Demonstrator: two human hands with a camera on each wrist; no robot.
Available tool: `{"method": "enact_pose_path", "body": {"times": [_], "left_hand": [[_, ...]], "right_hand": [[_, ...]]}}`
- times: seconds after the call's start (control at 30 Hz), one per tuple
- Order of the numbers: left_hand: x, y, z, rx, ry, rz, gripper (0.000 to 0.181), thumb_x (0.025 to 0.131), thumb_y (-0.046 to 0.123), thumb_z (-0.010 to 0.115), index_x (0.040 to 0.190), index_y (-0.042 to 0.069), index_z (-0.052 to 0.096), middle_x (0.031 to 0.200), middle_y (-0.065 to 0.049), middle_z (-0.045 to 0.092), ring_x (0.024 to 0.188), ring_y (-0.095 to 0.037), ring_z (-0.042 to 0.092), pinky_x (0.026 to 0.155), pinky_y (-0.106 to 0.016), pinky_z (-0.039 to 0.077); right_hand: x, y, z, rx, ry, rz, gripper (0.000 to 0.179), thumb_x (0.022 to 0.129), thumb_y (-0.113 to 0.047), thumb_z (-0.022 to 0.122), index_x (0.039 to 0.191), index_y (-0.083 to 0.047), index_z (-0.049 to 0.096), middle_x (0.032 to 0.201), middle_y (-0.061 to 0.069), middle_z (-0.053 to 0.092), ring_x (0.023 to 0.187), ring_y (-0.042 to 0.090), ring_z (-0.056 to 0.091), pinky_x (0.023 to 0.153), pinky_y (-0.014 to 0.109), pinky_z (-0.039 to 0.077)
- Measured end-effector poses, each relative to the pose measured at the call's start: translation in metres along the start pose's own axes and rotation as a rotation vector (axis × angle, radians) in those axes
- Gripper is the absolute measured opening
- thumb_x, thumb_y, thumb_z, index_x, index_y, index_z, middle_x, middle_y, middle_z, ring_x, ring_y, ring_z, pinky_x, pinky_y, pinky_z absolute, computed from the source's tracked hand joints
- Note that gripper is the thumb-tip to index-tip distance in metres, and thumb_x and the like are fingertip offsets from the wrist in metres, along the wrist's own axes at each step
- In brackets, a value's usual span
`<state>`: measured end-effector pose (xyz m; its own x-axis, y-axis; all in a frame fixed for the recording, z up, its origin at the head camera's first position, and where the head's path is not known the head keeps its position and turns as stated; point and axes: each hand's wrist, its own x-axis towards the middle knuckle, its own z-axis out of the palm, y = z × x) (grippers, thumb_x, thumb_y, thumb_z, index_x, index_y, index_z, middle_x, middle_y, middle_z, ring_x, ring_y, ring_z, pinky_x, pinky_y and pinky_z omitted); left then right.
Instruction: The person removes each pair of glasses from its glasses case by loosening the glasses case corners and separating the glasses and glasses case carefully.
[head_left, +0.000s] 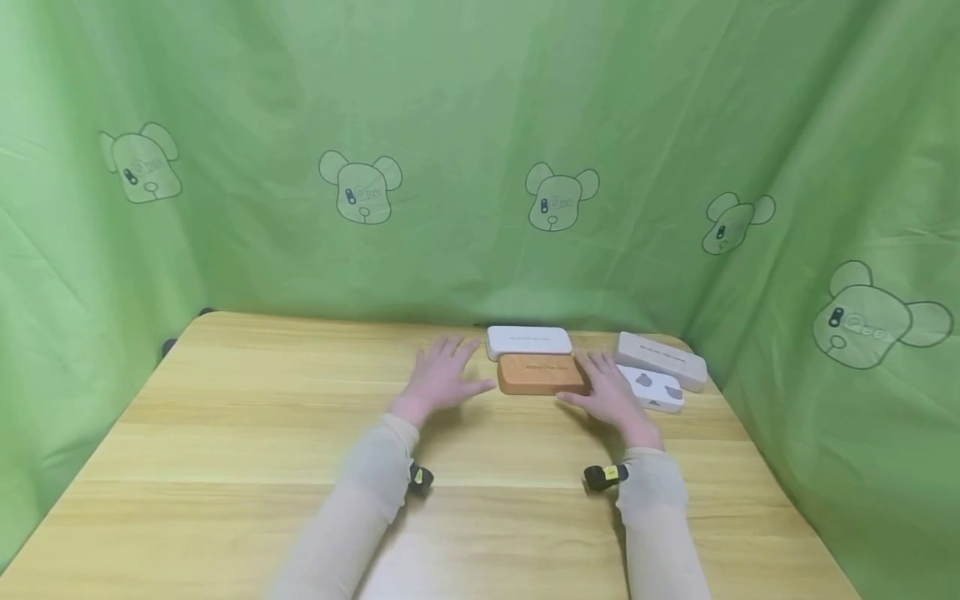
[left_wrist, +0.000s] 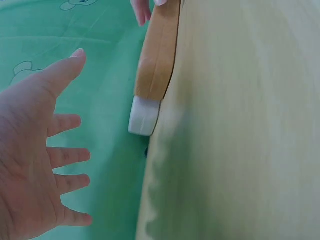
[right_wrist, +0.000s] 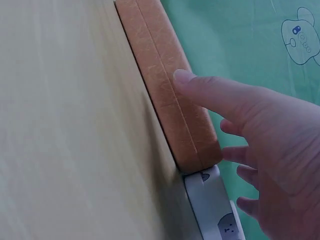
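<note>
An orange glasses case (head_left: pixel 536 377) with a line of print lies lengthwise near the table's back edge. Directly behind it is a white case (head_left: pixel 527 342). My left hand (head_left: pixel 444 379) is spread with straight fingers just left of both cases, holding nothing; the left wrist view shows a gap between it and the case ends. Over the orange case's right end is my right hand (head_left: pixel 611 400), fingers extended. In the right wrist view its thumb lies across the orange case (right_wrist: pixel 165 95); I cannot tell whether it touches. A white case with grey patches (head_left: pixel 662 390) is partly behind that hand.
A beige case (head_left: pixel 660 360) lies slantwise at the back right corner, behind the patched one. Green curtains (head_left: pixel 450 258) with bear-head prints hang close along the back and sides of the wooden table (head_left: pixel 247 433).
</note>
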<state>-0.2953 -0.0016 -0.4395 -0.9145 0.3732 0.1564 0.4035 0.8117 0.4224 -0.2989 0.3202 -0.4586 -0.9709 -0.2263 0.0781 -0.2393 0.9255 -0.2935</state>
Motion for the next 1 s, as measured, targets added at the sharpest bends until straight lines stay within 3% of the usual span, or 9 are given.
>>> {"method": "enact_pose_path", "body": {"times": [0.37,0.57,1.0], "left_hand": [[0.014,0.018,0.022,-0.051,-0.054,0.006,0.082,0.085,0.063,0.06,0.151,0.021,0.035,0.156,-0.013,0.036,0.145,-0.039,0.029,0.113,-0.073,0.019],[0.023,0.029,0.032,-0.034,-0.081,-0.003,0.083,0.083,0.06,0.065,0.15,0.019,0.037,0.156,-0.013,0.037,0.144,-0.039,0.031,0.113,-0.072,0.02],[0.035,0.038,0.047,-0.002,-0.11,-0.086,0.081,0.082,0.056,0.068,0.149,0.021,0.037,0.154,-0.009,0.04,0.141,-0.035,0.037,0.115,-0.068,0.022]], "right_hand": [[0.004,0.006,0.011,-0.007,0.01,0.011,0.099,0.083,-0.057,0.068,0.153,-0.003,0.025,0.157,0.029,0.022,0.146,0.051,0.011,0.118,0.067,0.014],[0.006,0.004,0.01,-0.001,0.015,0.015,0.098,0.082,-0.055,0.069,0.153,-0.003,0.026,0.156,0.029,0.025,0.146,0.052,0.012,0.116,0.068,0.014],[0.009,0.004,0.014,-0.013,0.03,0.008,0.095,0.083,-0.053,0.069,0.152,-0.002,0.028,0.155,0.026,0.03,0.146,0.05,0.013,0.117,0.067,0.014]]}}
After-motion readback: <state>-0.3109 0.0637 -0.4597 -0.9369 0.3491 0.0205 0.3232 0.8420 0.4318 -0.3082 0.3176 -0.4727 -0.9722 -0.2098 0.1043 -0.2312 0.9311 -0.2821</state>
